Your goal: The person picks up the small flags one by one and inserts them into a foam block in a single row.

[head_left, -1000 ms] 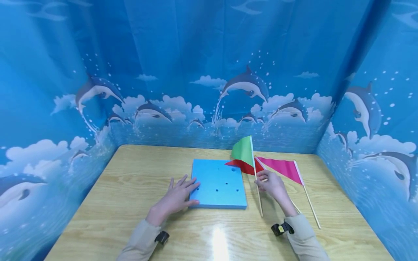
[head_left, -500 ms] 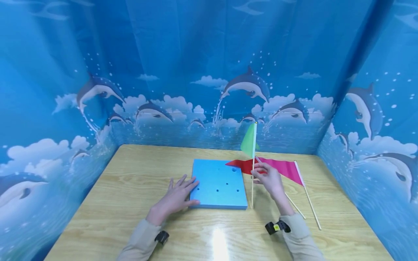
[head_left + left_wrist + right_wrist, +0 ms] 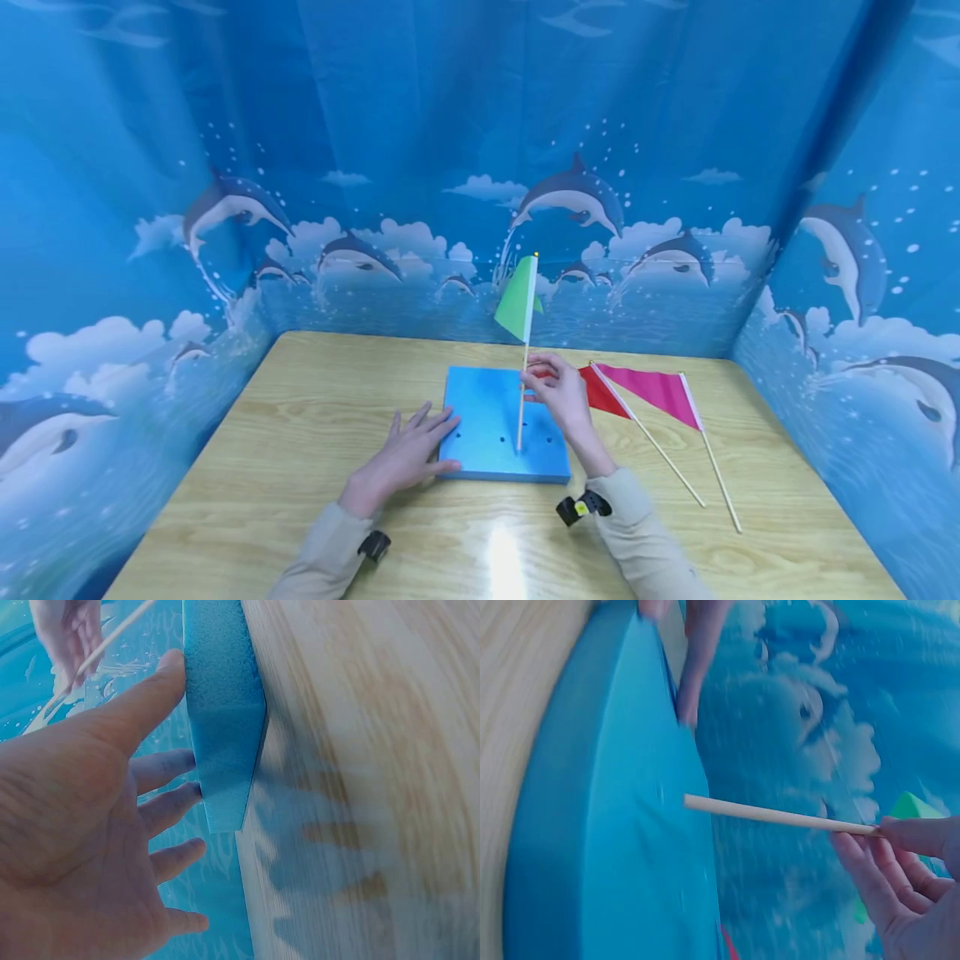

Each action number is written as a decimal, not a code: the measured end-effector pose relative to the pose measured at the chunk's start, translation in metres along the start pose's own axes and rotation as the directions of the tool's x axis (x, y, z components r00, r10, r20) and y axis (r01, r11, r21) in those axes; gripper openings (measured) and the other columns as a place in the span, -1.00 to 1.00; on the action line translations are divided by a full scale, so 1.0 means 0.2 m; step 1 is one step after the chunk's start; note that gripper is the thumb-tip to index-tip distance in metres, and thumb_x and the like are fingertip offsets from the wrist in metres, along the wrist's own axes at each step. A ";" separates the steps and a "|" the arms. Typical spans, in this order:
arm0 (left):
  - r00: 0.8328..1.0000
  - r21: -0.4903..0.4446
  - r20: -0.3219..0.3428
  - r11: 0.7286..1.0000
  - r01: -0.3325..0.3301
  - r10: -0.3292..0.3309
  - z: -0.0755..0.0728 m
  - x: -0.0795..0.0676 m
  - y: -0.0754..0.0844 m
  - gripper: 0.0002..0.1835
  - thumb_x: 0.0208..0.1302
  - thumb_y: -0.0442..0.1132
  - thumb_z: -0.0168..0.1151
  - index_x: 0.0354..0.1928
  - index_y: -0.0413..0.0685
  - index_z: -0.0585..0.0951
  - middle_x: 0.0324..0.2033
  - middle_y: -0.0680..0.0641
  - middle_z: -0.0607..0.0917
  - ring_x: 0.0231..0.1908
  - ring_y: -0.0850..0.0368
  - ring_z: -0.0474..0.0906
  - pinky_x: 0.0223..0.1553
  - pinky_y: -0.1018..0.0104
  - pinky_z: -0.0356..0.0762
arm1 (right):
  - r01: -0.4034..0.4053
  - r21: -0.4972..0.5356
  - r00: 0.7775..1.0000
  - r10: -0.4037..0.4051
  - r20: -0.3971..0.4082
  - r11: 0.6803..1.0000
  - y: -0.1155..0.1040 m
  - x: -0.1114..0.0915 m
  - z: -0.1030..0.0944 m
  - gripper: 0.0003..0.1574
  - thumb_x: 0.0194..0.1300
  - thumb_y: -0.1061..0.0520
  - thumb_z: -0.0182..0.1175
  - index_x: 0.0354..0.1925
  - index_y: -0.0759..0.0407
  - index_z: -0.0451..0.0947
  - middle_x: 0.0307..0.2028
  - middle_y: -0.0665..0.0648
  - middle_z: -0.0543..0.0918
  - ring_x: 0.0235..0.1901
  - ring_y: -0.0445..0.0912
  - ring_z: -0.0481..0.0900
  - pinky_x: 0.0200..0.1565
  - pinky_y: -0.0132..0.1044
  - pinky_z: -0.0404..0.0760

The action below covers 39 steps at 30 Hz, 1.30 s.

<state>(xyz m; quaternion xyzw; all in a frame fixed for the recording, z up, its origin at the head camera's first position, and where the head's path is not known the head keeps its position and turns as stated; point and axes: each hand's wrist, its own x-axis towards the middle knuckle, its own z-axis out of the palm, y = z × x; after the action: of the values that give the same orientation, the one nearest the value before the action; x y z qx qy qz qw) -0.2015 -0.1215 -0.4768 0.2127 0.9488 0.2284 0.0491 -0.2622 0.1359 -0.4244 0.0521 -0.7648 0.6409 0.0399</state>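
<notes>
A green flag [image 3: 515,302] on a thin wooden stick stands nearly upright over a blue foam block [image 3: 480,408] with several small holes in its top. My right hand [image 3: 558,396] pinches the stick between thumb and fingers, below the cloth. In the right wrist view the bare lower end of the stick [image 3: 765,814] is above the block's face, apart from it. My left hand [image 3: 405,454] rests on the block's left edge with fingers spread and straight. The left wrist view shows its thumb and fingertips along the foam [image 3: 225,712].
Right of the block, a red flag [image 3: 606,393] and a pink flag [image 3: 660,392] lie on the wooden table [image 3: 360,367], their sticks pointing toward the front right. A blue dolphin-print curtain [image 3: 420,167] closes off the back and sides.
My right hand has lifted the green flag, turned it upright and carried it left from beside the block to over it. The left hand stays in place on the block.
</notes>
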 end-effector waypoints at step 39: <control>1.000 0.076 0.015 0.997 0.019 -0.020 0.00 0.01 0.02 -0.19 0.31 0.19 0.31 0.48 -0.08 0.38 0.52 -0.13 0.28 0.53 -0.32 0.00 0.39 -0.55 -0.19 | 0.242 0.048 0.961 -0.246 0.125 0.969 0.08 -0.07 0.44 -0.67 0.40 0.22 0.28 0.06 0.36 0.57 -0.15 0.37 0.70 -0.21 0.25 0.74 -0.22 -0.20 0.79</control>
<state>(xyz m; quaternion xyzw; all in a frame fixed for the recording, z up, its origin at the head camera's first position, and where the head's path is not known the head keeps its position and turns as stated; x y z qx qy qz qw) -0.2020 -0.1184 -0.4744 0.2068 0.9584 0.1903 0.0508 -0.2502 0.0527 -0.4571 0.1886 -0.7429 0.6387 0.0678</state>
